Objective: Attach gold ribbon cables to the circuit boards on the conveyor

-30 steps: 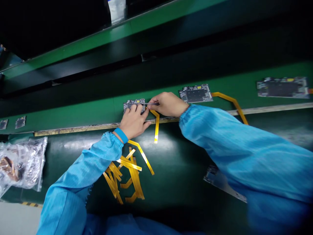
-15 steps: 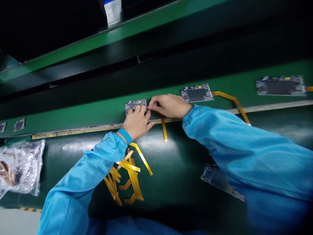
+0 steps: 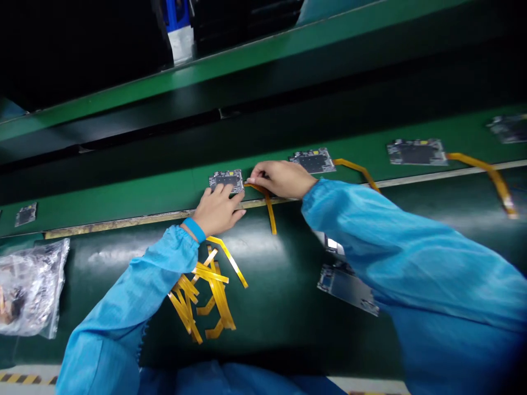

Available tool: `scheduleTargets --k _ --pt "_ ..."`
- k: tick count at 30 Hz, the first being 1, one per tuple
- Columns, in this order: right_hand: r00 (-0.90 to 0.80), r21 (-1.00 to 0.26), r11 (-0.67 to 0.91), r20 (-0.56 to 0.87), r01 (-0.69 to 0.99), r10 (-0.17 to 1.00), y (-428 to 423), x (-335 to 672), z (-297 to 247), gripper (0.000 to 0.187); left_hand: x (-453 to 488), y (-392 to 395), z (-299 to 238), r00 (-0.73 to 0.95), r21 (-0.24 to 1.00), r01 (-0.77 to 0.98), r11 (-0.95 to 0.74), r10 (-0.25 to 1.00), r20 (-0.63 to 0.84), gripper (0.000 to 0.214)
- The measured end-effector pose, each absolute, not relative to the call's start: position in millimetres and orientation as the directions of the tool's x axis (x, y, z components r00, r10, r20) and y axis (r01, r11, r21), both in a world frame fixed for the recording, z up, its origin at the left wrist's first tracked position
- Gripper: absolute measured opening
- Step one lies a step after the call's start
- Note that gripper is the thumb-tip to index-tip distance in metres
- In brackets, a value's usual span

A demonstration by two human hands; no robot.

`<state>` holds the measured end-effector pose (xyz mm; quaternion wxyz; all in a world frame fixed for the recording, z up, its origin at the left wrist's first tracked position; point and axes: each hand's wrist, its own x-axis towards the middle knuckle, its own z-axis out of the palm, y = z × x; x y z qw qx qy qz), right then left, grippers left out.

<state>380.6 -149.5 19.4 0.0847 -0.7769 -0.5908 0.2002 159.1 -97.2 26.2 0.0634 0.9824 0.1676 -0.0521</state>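
A small circuit board (image 3: 226, 178) with a yellow square on it lies flat on the green belt. My left hand (image 3: 217, 211), with a blue band at the wrist, rests its fingertips on the board's near edge, fingers spread. At the board's right edge, my right hand (image 3: 284, 179) pinches one end of an orange flat flex cable (image 3: 269, 211). The cable's other end hangs over the belt's near edge. Whether the pinched end sits in a connector is too small to tell. Loose flex cables (image 3: 222, 293) lie in a pile below my left hand.
Right along the belt (image 3: 164, 197) are another board (image 3: 313, 160) and a farther board (image 3: 418, 152), both with cables attached. A small board (image 3: 26, 214) lies at left. A clear plastic bag (image 3: 33, 288) is at lower left. Another dark board (image 3: 348, 288) lies near my right sleeve.
My left hand has drawn back slightly toward me, uncovering more of the board. My right hand still pinches the cable beside it. The boards at right appear farther left in view.
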Motion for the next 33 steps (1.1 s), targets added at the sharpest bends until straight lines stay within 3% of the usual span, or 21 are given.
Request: scheduleTargets --k 3,6,13,17,20,24,29,33 --pt "0.222 -0.56 -0.254 -0.125 0.789 0.967 -179 395 28 0.037 134 -98 36 0.959 0.156 0.27 -0.95 0.251 -0.129 0.043" --pt "0.261 -0.591 -0.306 -0.163 0.746 0.951 -223 410 39 0.053 105 -101 35 0.973 0.166 0.202 -0.965 0.178 -0.147 0.04" --pt "0.326 -0.335 -0.447 -0.359 0.829 0.874 -310 428 49 0.04 51 -113 20 0.999 0.204 0.004 -0.979 -0.006 -0.047 0.03" --pt "0.402 -0.136 -0.485 -0.392 0.864 0.827 -332 434 43 0.05 37 -119 19 0.999 0.236 -0.028 -0.971 -0.023 0.023 0.028" --pt "0.435 -0.078 -0.512 -0.425 0.856 0.794 -338 440 35 0.054 36 -118 18 0.999 0.257 -0.02 -0.966 -0.008 0.046 0.026" --pt "0.466 -0.212 -0.592 -0.438 0.777 0.769 -345 448 28 0.047 40 -116 19 0.998 0.315 0.014 -0.949 0.033 0.056 0.03" --pt "0.458 -0.487 -0.618 -0.416 0.617 0.786 -350 450 53 0.073 52 -111 27 0.992 0.461 0.079 -0.884 0.114 0.049 0.032" --pt "0.464 -0.586 -0.566 -0.334 0.579 0.82 -328 430 88 0.063 72 -108 34 0.969 0.658 0.151 -0.738 0.243 0.05 0.029"
